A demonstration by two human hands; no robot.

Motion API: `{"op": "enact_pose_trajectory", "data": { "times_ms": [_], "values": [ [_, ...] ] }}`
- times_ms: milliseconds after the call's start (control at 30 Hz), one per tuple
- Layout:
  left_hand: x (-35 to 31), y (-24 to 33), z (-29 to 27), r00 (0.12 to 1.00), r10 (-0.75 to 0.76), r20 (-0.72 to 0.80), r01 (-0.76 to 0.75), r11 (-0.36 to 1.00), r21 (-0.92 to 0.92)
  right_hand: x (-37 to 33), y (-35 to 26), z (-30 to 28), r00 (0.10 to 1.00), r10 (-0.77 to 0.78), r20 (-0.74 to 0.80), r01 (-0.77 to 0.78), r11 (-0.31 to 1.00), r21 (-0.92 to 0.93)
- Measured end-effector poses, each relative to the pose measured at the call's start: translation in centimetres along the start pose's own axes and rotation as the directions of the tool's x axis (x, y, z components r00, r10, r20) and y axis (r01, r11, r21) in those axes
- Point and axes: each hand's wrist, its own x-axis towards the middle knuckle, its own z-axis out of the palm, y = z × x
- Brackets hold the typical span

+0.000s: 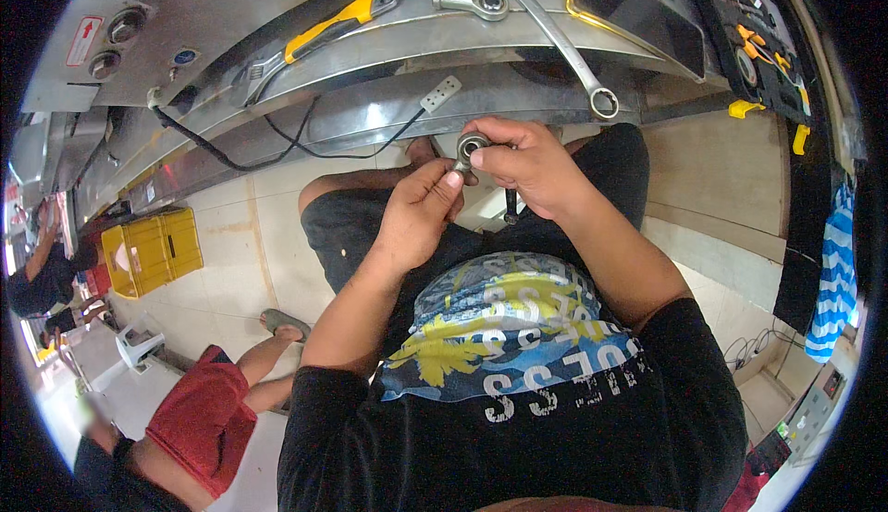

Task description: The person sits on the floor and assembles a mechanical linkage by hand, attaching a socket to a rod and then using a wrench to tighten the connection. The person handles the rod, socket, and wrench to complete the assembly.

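Note:
In front of me I hold a steel rod end (473,143) between both hands, its round eye facing up. My right hand (532,165) grips the eye with thumb and fingers. My left hand (424,205) pinches the shank below it, fingertips closed. A second rod end (472,3) lies on the metal ledge (407,42) ahead. To its right a long ring spanner (551,36) sticks out over the ledge's near edge. An adjustable wrench (328,33) with a yellow and black handle rests further left. Beneath my right hand shows a dark piece (511,207) I cannot make out.
A white power strip (441,95) with a black cable hangs at the machine's side. A dark, yellow-edged tray-like object (636,20) and a tool pouch (763,45) lie at the right. Left are a yellow crate (153,251) and a person in red shorts (202,419).

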Motion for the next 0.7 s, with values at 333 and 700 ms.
{"op": "enact_pose_trajectory", "data": {
  "times_ms": [333,700],
  "values": [
    [0.5,0.0,-0.6,0.997,-0.056,0.062,0.060,0.996,-0.070,-0.1,-0.1,0.3,0.990,0.133,-0.045,-0.123,0.976,0.180],
    [1.8,-1.5,-3.3,0.997,-0.078,0.023,0.082,0.965,-0.251,-3.0,15.3,-4.5,0.898,0.436,-0.061,-0.410,0.878,0.247]
  ]
}}
